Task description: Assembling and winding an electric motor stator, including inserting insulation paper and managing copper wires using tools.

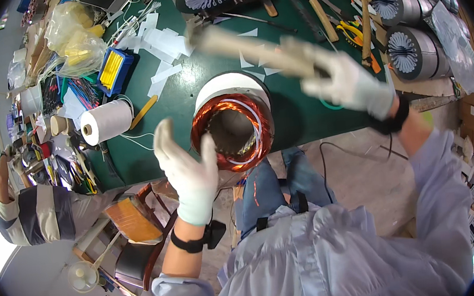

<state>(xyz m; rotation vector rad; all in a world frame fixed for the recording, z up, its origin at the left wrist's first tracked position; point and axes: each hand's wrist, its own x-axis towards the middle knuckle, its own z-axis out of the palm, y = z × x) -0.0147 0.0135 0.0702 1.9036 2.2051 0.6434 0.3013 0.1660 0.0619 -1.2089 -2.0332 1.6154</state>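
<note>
Bags (72, 41) of clear plastic crowd the left part of the green table (303, 121); their contents we cannot make out. Beside them we see a blue tray (128, 71) holding yellow strips, then a roll of white thread (106, 122). Our left hand (188, 167) is spread, gripping nothing, its thumb over the copper winding's left rim; whether it touches we cannot tell. That copper-wound core (196, 120) stands at the near edge, its bore hollow, its near side hiding the table's border. Bare green lies on both sides of it. Above, a motion-blurred hammer (255, 50) slants across, its head indistinct; our right hand (351, 81) has its fingers closed around the handle. Farther right, metal cylinders (403, 52) with pale, petal-like liners line the edge, partly covered by clear sheeting (458, 49) and cut off above.
</note>
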